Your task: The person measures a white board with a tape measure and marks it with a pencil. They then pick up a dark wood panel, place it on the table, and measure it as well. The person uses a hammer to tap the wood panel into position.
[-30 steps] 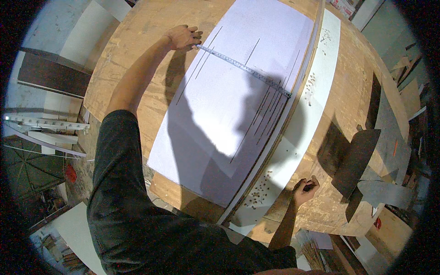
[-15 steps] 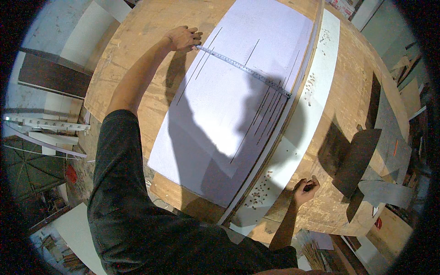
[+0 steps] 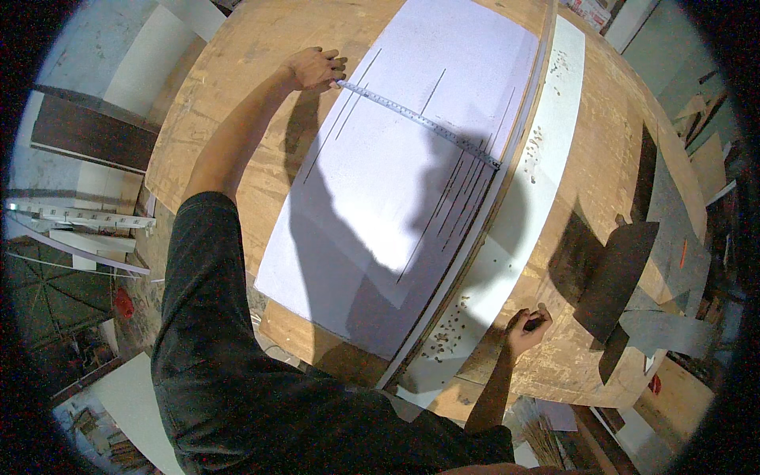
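Tape measure blade [image 3: 419, 119] lies across the white panel [image 3: 443, 39], from just past its left edge to the long narrow strip [image 3: 463, 229] along its right side. Left hand [image 3: 318, 68] is at the blade's left end, over the wooden desk [image 3: 229, 71]: fingers bent and slightly apart, thumb side at the tip (pinch or just a touch, cannot tell).

Right hand [image 3: 529, 329] is well apart from the blade, low on the right, over the desk near a white board strip [image 3: 550, 103] dotted with brown specks. Its fingers curl toward the thumb around a dark hollow; cannot tell if anything is inside.

Panel carries several dark pencil-like lines, densest near the right edge; blade crosses some. Dark flat piece [image 3: 621, 273] and grey sheet piece [image 3: 669, 332] sit right of the right hand.
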A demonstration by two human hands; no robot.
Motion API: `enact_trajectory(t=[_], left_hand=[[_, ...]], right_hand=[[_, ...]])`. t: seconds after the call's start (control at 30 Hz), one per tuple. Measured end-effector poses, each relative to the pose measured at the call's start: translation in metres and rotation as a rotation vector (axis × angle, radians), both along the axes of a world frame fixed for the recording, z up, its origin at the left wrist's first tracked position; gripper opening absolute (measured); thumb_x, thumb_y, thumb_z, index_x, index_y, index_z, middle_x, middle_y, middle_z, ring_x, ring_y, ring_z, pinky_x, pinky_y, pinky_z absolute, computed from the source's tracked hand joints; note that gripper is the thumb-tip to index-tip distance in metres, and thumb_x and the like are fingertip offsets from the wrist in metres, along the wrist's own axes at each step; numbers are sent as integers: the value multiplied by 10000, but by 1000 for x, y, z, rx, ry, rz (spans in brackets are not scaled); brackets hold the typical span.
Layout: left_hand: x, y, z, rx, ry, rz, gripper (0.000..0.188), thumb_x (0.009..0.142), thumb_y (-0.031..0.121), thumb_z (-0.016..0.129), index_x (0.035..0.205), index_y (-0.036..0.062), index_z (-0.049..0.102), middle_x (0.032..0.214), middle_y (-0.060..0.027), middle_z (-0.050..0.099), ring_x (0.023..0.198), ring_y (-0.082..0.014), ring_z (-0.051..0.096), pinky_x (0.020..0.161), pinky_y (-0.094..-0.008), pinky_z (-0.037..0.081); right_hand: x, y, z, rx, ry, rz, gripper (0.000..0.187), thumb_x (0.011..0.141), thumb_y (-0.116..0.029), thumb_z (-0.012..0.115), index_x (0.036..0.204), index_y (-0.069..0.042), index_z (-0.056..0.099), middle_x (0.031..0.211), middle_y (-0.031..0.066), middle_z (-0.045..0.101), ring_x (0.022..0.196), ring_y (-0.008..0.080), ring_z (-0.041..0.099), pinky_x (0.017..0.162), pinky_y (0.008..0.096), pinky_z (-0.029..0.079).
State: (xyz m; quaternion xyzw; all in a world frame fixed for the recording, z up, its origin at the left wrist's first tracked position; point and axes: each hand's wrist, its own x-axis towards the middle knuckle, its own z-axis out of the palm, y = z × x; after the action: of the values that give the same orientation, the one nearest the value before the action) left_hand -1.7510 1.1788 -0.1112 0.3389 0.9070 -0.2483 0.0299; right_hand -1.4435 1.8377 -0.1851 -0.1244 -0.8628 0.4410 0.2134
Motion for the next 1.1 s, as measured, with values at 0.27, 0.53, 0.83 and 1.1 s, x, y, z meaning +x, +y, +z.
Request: enact_trajectory(t=[0.27, 0.53, 0.83, 1.1], left_hand=[[6, 5, 9, -36, -66, 71, 277, 876, 354, 557, 1121, 235, 604, 1247, 17, 546, 1161, -153, 485, 843, -307, 504], [-12, -20, -27, 114, 19, -30, 341, 866, 323, 558, 1178, 190, 590, 1328, -52, 528, 1216, -241, 496, 936, -440, 465], [1, 17, 15, -39, -115, 114, 392, 820, 243, 597, 1201, 155, 563, 1387, -44, 468, 1213, -237, 462, 922, -402, 475], [2, -4, -1, -1, -60, 38, 385, 831, 206, 592, 1210, 148, 554, 1386, -45, 463, 1228, -242, 455, 919, -418, 475]], right_hand=[[-4, -14, 9, -83, 53, 12, 315, 882, -132, 623, 1143, -4, 501, 753, 7, 445, 619, 80, 432, 559, 214, 373], [-1, -7, -4, -209, -27, -73, 347, 816, -40, 573, 1153, -1, 502, 814, -13, 431, 710, 89, 420, 613, 220, 396], [-174, -10, 14, 560, -238, -201, 626, 974, -387, 455, 1442, -2, 297, 1499, 239, 271, 1353, 406, 320, 1130, 467, 232], [-240, 89, -24, 860, -342, -362, 596, 973, -362, 476, 1418, 5, 329, 1396, 226, 398, 1257, 361, 432, 1061, 426, 325]])
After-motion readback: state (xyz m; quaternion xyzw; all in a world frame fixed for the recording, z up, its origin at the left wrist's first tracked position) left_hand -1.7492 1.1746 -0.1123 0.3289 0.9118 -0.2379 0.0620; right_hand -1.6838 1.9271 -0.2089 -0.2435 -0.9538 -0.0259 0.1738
